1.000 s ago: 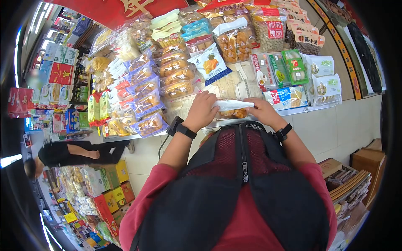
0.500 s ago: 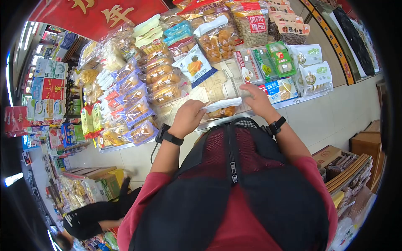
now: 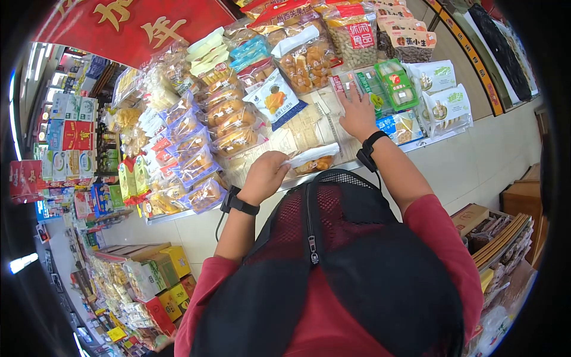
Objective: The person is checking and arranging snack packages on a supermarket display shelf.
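Note:
My left hand [image 3: 267,174] pinches the left end of a clear snack bag [image 3: 315,165] with a white top band and brown baked pieces inside. The bag lies at the table's front edge, close against my body. Further right, my right hand [image 3: 358,119] reaches over the cake packs with its fingers stretched out. Its fingertips overlap a clear-and-red pack [image 3: 340,87] and sit beside a green-labelled pack [image 3: 373,94]. Just right of these lies a green tray pack [image 3: 397,84]. A blue-and-white box [image 3: 407,128] is near my right wrist.
Rows of bagged bread [image 3: 227,111] and purple-edged bags [image 3: 195,156] fill the table's left side. A white-and-blue bag [image 3: 276,100] lies on the paper-like table covering [image 3: 303,128]. White pouches [image 3: 447,104] stand at right. Stacked cartons [image 3: 157,268] and a box [image 3: 470,219] flank me.
My right hand has left the snack bag's right end and moved forward onto the packs, fingers spreading. My left hand still grips the bag. The person at lower left has mostly gone from view.

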Demonstrator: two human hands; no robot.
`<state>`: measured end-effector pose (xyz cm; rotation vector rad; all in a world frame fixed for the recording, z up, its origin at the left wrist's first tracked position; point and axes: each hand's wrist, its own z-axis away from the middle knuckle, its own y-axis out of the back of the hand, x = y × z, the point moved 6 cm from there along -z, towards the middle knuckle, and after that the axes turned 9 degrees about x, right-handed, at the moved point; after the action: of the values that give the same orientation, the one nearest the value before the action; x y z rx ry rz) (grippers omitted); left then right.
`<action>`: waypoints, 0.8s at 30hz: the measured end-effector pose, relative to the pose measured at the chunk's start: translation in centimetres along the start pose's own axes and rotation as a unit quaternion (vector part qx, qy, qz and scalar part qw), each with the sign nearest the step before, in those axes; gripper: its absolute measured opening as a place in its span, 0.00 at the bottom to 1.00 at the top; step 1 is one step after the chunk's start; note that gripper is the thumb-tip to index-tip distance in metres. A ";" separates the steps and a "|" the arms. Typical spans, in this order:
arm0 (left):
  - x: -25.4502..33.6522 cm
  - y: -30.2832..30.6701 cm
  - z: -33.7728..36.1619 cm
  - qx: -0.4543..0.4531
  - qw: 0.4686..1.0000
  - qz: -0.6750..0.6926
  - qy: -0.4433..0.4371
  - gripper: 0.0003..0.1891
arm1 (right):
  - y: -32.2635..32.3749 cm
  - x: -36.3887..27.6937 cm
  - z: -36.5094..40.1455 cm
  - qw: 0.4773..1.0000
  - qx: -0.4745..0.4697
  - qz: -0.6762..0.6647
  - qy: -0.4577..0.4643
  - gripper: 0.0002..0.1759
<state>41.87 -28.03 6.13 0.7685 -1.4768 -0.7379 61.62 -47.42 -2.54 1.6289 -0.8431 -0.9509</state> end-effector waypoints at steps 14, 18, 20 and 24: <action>-0.6 0.1 -0.3 -0.009 1.000 0.020 0.022 0.11 | -0.2 3.0 -0.5 0.998 -0.003 -0.064 -0.009 0.41; -0.7 0.0 -0.2 0.006 0.999 0.028 0.019 0.10 | 0.0 2.6 -0.4 0.998 -0.005 -0.058 0.001 0.41; -0.6 0.1 -0.2 0.028 0.999 0.037 0.003 0.09 | 0.1 2.4 -0.4 0.998 -0.002 -0.055 -0.005 0.41; -0.8 0.1 -0.2 0.025 0.999 0.024 -0.001 0.09 | 0.0 2.2 -0.6 0.999 0.006 -0.050 0.005 0.41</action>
<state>42.11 -27.36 5.74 0.7682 -1.5165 -0.6677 63.16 -49.12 -2.87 1.6970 -0.7688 -1.0085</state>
